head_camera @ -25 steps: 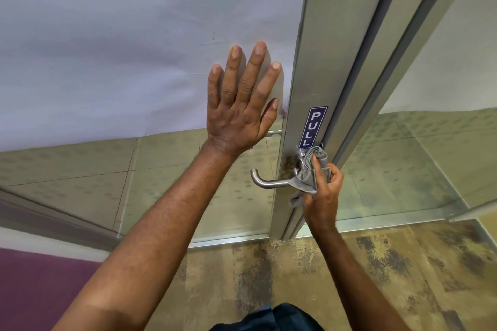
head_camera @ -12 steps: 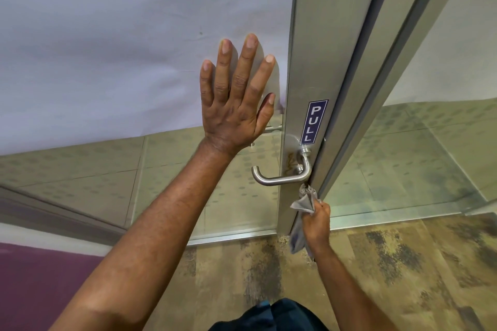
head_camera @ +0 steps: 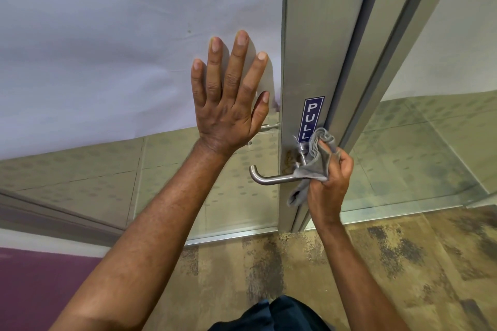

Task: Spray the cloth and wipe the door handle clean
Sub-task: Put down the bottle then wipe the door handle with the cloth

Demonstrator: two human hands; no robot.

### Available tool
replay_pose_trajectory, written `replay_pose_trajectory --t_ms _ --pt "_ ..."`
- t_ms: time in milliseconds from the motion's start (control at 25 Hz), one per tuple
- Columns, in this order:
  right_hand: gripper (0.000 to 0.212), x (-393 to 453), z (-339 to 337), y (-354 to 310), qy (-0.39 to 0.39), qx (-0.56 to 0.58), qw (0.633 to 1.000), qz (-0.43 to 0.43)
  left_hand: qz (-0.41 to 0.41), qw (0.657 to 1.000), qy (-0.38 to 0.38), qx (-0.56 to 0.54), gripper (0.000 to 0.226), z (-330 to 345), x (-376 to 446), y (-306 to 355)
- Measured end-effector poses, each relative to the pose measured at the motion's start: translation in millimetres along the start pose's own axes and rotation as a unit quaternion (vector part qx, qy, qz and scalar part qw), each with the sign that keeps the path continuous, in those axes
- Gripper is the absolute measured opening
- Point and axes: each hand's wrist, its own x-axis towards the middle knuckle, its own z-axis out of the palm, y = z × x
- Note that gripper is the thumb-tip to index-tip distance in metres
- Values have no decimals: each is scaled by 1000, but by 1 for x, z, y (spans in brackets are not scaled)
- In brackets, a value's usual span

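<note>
Gripping the grey cloth (head_camera: 318,161), right hand (head_camera: 329,183) fingers curl, bunching it against the door handle (head_camera: 274,178) at its pivot end; lever tip free leftward. Left hand (head_camera: 228,105) fingers spread flat on the door panel (head_camera: 107,35), beside the frame edge (head_camera: 304,48).

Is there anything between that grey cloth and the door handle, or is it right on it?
Nothing visible stands between them. The right hand grips the grey cloth, which lies directly against the pivot end of the door handle. The left hand presses flat on the door panel, apart from the handle.
</note>
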Motion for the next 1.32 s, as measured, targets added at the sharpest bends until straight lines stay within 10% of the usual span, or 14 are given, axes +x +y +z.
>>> replay_pose_trajectory --t_ms 160,320,480,680,880,1040,1320 --pt "56 -1 5 14 -14 -26 999 -15 2 1000 6 -6 56 1 -1 1" --pt "23 -9 15 18 54 271 936 218 5 1000 3 -5 56 1 0 0" --pt "25 -8 14 20 54 379 892 241 -4 1000 -6 -6 55 -1 1 1" --pt "7 -29 14 46 28 274 917 287 -9 1000 -13 -8 53 -5 4 2" --pt "20 -42 5 92 10 248 856 452 -4 1000 -8 -8 52 -5 6 3" --pt "25 -29 14 53 54 339 872 348 4 1000 -10 4 53 -2 6 2" --pt "22 -31 20 43 45 85 970 225 7 1000 -8 -10 51 -1 7 3"
